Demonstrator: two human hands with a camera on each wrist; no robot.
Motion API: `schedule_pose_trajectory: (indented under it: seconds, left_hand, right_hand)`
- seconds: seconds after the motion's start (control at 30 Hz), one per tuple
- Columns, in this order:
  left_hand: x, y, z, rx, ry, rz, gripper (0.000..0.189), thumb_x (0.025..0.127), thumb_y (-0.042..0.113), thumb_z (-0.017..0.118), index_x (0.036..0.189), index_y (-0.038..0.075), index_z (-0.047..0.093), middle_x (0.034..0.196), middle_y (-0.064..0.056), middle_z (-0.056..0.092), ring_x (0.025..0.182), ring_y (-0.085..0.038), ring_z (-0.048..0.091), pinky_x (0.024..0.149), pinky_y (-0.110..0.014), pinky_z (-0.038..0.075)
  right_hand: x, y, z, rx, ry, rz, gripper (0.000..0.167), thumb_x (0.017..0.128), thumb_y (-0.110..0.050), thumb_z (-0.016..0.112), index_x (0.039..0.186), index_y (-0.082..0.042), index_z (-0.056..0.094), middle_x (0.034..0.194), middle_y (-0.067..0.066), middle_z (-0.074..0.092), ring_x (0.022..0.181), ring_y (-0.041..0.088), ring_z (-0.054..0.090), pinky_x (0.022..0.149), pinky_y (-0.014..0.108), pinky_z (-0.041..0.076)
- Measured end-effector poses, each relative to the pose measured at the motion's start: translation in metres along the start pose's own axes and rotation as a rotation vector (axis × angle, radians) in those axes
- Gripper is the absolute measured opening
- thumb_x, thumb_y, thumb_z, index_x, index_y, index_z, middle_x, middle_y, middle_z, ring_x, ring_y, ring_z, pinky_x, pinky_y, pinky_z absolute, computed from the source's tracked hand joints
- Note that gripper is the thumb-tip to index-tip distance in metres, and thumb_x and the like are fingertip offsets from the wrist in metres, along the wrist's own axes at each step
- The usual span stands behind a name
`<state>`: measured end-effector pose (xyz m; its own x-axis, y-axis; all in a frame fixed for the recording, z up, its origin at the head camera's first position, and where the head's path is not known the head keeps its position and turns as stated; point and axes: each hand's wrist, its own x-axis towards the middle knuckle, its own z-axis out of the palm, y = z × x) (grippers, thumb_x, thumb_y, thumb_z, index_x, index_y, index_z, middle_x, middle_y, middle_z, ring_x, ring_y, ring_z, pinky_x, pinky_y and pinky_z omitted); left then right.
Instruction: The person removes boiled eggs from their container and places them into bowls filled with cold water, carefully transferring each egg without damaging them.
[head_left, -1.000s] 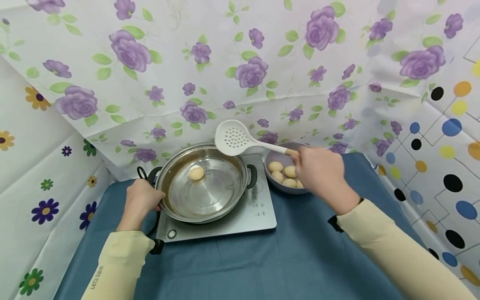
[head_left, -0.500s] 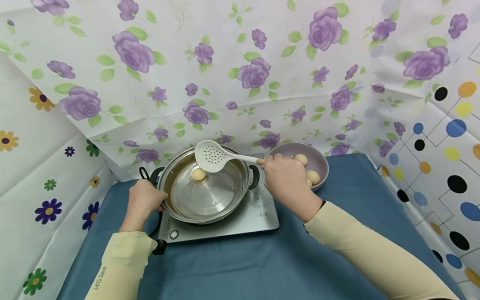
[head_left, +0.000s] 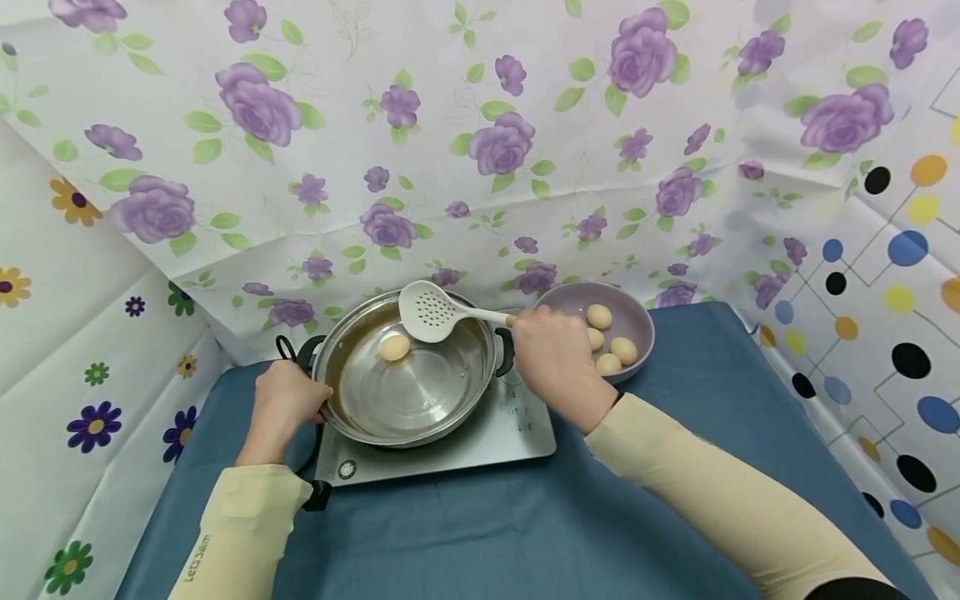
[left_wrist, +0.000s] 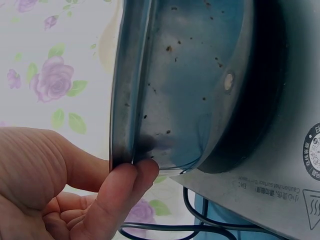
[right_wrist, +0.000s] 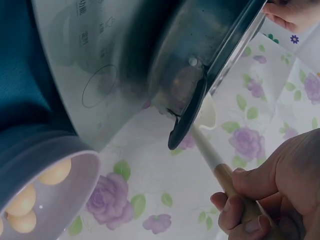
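A steel pot with black side handles stands on the cooktop, and one egg lies inside it. My left hand pinches the pot's left rim; in the left wrist view, thumb and fingers clasp the edge of the pot wall. With my right hand I grip the wooden handle of a white skimmer. Its perforated head is over the back of the pot, just right of the egg. The right wrist view shows fingers curled around the skimmer handle beside the pot's right handle.
A purple bowl holding several eggs stands right of the cooktop, partly behind my right hand. A black cord runs at the cooktop's left. Blue cloth covers the table, and flowered sheeting rises behind.
My right hand has moved left and down, bringing the skimmer from near the bowl to over the pot, and uncovering the bowl's right side. The left hand stays on the rim.
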<state>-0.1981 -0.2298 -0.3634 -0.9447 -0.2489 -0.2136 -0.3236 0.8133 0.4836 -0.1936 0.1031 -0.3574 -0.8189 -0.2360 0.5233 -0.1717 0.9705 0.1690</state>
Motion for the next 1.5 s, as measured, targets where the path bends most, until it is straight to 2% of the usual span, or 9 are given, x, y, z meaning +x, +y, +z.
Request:
schedule_pose_trajectory:
  seconds: [0.1, 0.33, 0.6, 0.87, 1.0, 1.13, 1.23, 1.5]
  left_hand:
    - [0.001, 0.001, 0.0, 0.006, 0.001, 0.004, 0.023, 0.08, 0.015, 0.058, 0.073, -0.004, 0.07, 0.047, -0.007, 0.063, 0.043, -0.015, 0.062, 0.045, -0.032, 0.049]
    - [0.001, 0.001, 0.002, 0.003, 0.004, 0.005, 0.025, 0.081, 0.016, 0.058, 0.075, -0.004, 0.071, 0.05, -0.009, 0.064, 0.043, -0.015, 0.062, 0.045, -0.032, 0.049]
    - [0.0, -0.002, 0.002, -0.01, 0.001, -0.011, 0.024, 0.082, 0.016, 0.058, 0.074, -0.004, 0.07, 0.047, -0.006, 0.062, 0.043, -0.016, 0.062, 0.045, -0.033, 0.049]
    - [0.0, -0.003, 0.003, -0.019, 0.0, -0.008, 0.024, 0.082, 0.015, 0.057, 0.072, -0.003, 0.07, 0.049, -0.008, 0.063, 0.044, -0.017, 0.062, 0.044, -0.034, 0.049]
    - [0.0, -0.003, 0.003, -0.02, 0.006, -0.012, 0.023, 0.081, 0.015, 0.058, 0.072, -0.003, 0.069, 0.048, -0.007, 0.063, 0.043, -0.016, 0.062, 0.044, -0.033, 0.049]
    - [0.001, -0.003, 0.002, -0.014, 0.019, -0.003, 0.022, 0.078, 0.014, 0.058, 0.071, -0.003, 0.069, 0.045, -0.005, 0.062, 0.043, -0.016, 0.062, 0.044, -0.032, 0.049]
    - [0.001, -0.002, 0.002, -0.012, 0.02, -0.002, 0.022, 0.078, 0.014, 0.057, 0.07, -0.003, 0.069, 0.044, -0.004, 0.061, 0.043, -0.016, 0.062, 0.044, -0.032, 0.049]
    - [0.001, -0.001, 0.002, -0.008, 0.017, -0.008, 0.023, 0.079, 0.015, 0.058, 0.071, -0.003, 0.07, 0.045, -0.004, 0.061, 0.043, -0.016, 0.062, 0.045, -0.032, 0.048]
  right_hand:
    - [0.001, -0.002, 0.0, 0.0, -0.023, 0.004, 0.04, 0.091, -0.028, 0.056, 0.056, -0.012, 0.049, 0.049, 0.002, 0.037, 0.037, 0.016, 0.034, 0.032, 0.03, 0.026]
    - [-0.001, -0.007, 0.0, 0.007, -0.131, -0.012, 0.031, 0.088, -0.026, 0.058, 0.061, -0.012, 0.054, 0.051, 0.002, 0.04, 0.039, 0.015, 0.036, 0.033, 0.03, 0.028]
    - [-0.002, -0.014, 0.001, -0.009, -0.141, -0.025, 0.027, 0.084, -0.018, 0.059, 0.058, -0.014, 0.052, 0.049, 0.002, 0.039, 0.039, 0.015, 0.036, 0.034, 0.029, 0.028]
    - [-0.003, -0.024, 0.001, -0.005, -0.219, -0.027, 0.021, 0.084, -0.025, 0.062, 0.066, -0.015, 0.06, 0.052, 0.0, 0.042, 0.038, 0.013, 0.037, 0.033, 0.029, 0.028]
    - [-0.005, -0.03, -0.001, 0.02, -0.233, -0.026, 0.022, 0.084, -0.027, 0.062, 0.066, -0.016, 0.06, 0.052, 0.001, 0.043, 0.039, 0.014, 0.038, 0.03, 0.031, 0.027]
    - [-0.007, -0.036, -0.005, 0.06, -0.261, -0.031, 0.033, 0.091, -0.032, 0.055, 0.062, -0.016, 0.057, 0.051, 0.0, 0.044, 0.039, 0.014, 0.039, 0.031, 0.031, 0.028]
    - [-0.009, -0.039, -0.011, 0.09, -0.309, -0.037, 0.038, 0.093, -0.037, 0.052, 0.061, -0.017, 0.058, 0.05, 0.0, 0.045, 0.039, 0.015, 0.041, 0.033, 0.031, 0.03]
    - [-0.021, -0.04, -0.032, 0.12, -0.522, -0.058, 0.019, 0.084, -0.039, 0.063, 0.073, -0.023, 0.065, 0.053, -0.001, 0.047, 0.044, 0.016, 0.044, 0.036, 0.032, 0.034]
